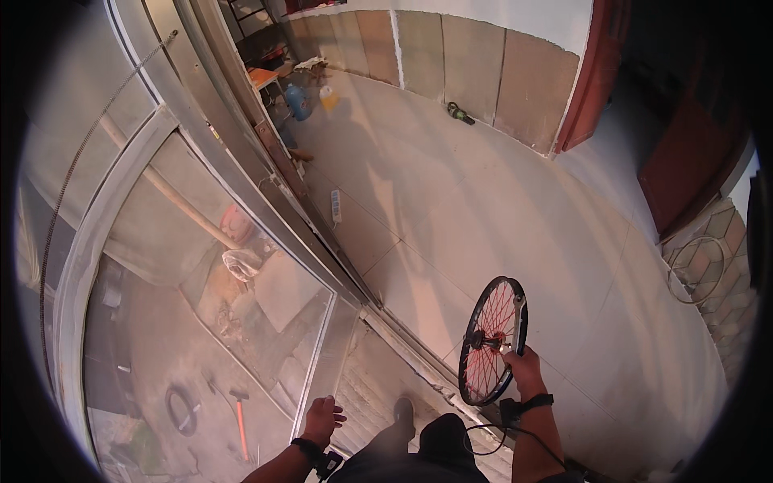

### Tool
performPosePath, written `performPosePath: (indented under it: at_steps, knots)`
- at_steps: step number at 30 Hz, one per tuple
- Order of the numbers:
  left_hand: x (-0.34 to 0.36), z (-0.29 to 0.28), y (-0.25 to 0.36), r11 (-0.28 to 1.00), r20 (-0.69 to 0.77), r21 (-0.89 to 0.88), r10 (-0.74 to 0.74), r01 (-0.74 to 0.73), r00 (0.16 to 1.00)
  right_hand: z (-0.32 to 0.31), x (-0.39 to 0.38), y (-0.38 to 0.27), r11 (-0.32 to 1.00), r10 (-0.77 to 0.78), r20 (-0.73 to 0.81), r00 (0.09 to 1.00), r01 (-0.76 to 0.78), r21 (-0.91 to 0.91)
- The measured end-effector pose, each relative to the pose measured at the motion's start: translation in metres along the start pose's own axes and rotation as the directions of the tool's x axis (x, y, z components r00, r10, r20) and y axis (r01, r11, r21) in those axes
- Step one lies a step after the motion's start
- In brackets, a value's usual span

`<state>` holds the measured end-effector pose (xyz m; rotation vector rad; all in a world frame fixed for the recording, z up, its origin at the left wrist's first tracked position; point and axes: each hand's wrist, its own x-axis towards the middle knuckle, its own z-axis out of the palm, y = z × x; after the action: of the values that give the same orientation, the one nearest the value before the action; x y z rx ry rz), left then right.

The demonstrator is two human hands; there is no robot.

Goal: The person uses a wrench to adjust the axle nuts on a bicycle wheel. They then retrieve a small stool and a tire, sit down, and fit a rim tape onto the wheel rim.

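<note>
Firmly, the right hand (525,372) has its grip clamped on a wheel (489,378), fingers by the hub (481,340); the wheel has a black rim and red spokes, and stands on edge, tilted, at the lower right of centre, above pale floor (483,217) tiles; whether its rim touches them I cannot tell; a dark strap (537,401) circles that wrist, and a black cable (487,452) loops beside it.

To the left, well apart from the wheel, the left hand (324,417) has its grip loose, fingers apart and slightly curled; it is near the lower frame of a glass door (312,354); whether it touches the frame I cannot tell; between the hands are the person's dark-clothed legs (447,443) and one shoe (404,414).

Beyond the glass, at lower left, a hammer (242,427) with an orange handle lies near a dark ring (181,409); higher up is a round red thing (235,223), partly blurred.

Across the tiles, past the door track, lies a white power strip (336,206); farther off stand a blue jug (297,103) and a yellow container (328,97); a green tool (460,113) lies by the far wall (471,68); at right are a red door (586,80) and, near the edge, a thin hoop (670,270).
</note>
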<state>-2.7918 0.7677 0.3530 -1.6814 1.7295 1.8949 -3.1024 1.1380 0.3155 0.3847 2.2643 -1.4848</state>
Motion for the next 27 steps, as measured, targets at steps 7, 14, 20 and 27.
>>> performPosePath:
  at_steps: [7, 14, 20, 27]
  knots:
    - [0.061, 0.076, 0.118, 0.988, 0.192, 0.153, -0.005, -0.025, 0.981, -0.066, 0.093, -0.039, 0.999, 0.028, -0.136, 0.990, -0.022, 0.043]
    - [0.084, 0.138, 0.228, 0.975, 0.219, 0.220, -0.070, 0.021, 0.973, -0.129, 0.165, -0.030, 0.921, 0.260, -0.109, 0.960, -0.280, -0.270]
    - [0.089, 0.194, 0.345, 0.967, 0.260, 0.249, -0.026, -0.042, 0.965, -0.168, 0.185, -0.058, 0.773, 0.333, 0.019, 0.943, -0.262, -0.579]
    - [0.135, 0.224, 0.430, 0.908, 0.254, 0.372, 0.097, -0.190, 0.962, -0.177, 0.203, -0.096, 0.807, 0.442, 0.063, 0.895, -0.366, -0.464]
